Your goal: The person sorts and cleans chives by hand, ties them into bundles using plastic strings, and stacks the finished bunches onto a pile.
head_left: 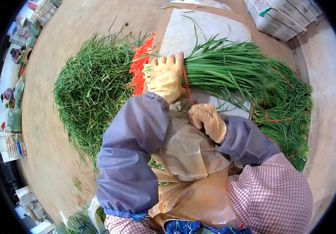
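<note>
My left hand [166, 78], in a pale rubber glove, lies across the white stem end of a bundle of garlic chives [226, 66], pressing it down with the fingers over its far side. A red tie [187, 87] loops around the bundle just beside that hand. My right hand [209, 121], also gloved, is a closed fist on the near side, pulling the tie's end taut toward my body. Beneath the bundle is a white board [175, 33]. The bundle's leafy tips point right and are slightly blurred.
A big heap of loose green leaves [93, 78] lies on the floor at left. Red ties [139, 64] are piled by the board's left edge. Tied chive bundles [283, 117] are stacked at right. White crates [279, 17] stand at back right. Other people [9, 94] sit far left.
</note>
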Available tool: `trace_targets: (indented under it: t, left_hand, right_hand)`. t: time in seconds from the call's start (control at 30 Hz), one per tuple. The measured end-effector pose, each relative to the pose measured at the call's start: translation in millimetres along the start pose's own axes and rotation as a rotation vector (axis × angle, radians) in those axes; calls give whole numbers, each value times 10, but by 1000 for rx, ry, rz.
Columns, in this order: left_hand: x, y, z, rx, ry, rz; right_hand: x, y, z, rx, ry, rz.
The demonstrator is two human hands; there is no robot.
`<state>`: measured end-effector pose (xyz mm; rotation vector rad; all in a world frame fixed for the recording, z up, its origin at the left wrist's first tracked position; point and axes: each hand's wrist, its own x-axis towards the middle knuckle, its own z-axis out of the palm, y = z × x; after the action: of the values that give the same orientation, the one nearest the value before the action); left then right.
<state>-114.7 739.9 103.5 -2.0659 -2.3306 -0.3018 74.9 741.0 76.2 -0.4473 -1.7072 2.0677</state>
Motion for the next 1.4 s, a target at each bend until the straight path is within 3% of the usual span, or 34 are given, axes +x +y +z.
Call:
trace_targets:
  t: [0.1, 0.17, 0.2, 0.27, 0.33, 0.37, 0.4, 0.47, 0.57, 0.63, 0.7, 0.77, 0.87, 0.97, 1.0, 1.07, 1.1, 1.17, 1.2, 1.3, 1.4]
  left_hand:
    - [-59, 24, -10, 38, 39, 31]
    - [-116, 105, -59, 188, 106, 34]
    - [-113, 213, -192, 329, 1, 18]
    - [-182, 302, -275, 80, 36, 37]
    - [-238, 213, -94, 0, 86, 65]
    - [-248, 184, 32, 1, 153, 82]
    - [-258, 156, 158, 3, 219, 99]
    - [-215, 173, 157, -2, 192, 98]
    - [19, 134, 55, 188, -194, -57]
    - [85, 256, -170, 115, -258, -119]
    - [136, 169, -109, 90, -251, -104]
    - [149, 195, -164, 96, -300, -121]
    - [143, 271, -193, 106, -296, -123]
    - [78, 302, -199, 129, -239, -86]
    - [55, 317, -184, 146, -250, -85]
    - [48, 347, -184, 184, -263, -85]
    - [61, 357, -202, 209, -264, -79]
    - [50, 359, -186, 238, -249, -65]
    - [46, 367, -189, 243, -251, -64]
    - [48, 405, -213, 244, -261, -67]
    - [36, 399, -205, 231, -256, -67]
  right_hand:
    - [24, -181, 135, 262, 83, -9]
    - [141, -656, 255, 228, 80, -255]
    - [266, -728, 269, 222, 184, -279]
    - [514, -869, 291, 379, 302, -302]
    - [619, -1071, 370, 667, 283, -275]
    - [630, -1046, 335, 592, 224, -291]
    - [685, -875, 316, 46, 447, -558]
    - [471, -862, 353, 169, 347, -447]
    - [144, -620, 358, 491, 113, -181]
    - [-65, -568, 229, 487, 87, -30]
    - [-275, -230, 32, 306, -31, -3]
    - [-322, 170, -159, 20, -150, -141]
    - [-294, 172, -171, -241, -280, -107]
    - [-417, -197, -280, -183, -192, -180]
    - [-455, -378, -392, -149, -115, -356]
    - [-582, -592, -713, -431, 354, -382]
    - [-622, -665, -874, -381, 634, -267]
    - [-583, -935, -1196, -401, 913, -67]
    - [-539, -799, -1455, -502, 924, -99]
    - [-379, -717, -1692, -560, 819, 110]
    - [-207, -622, -1734, -470, 765, 159]
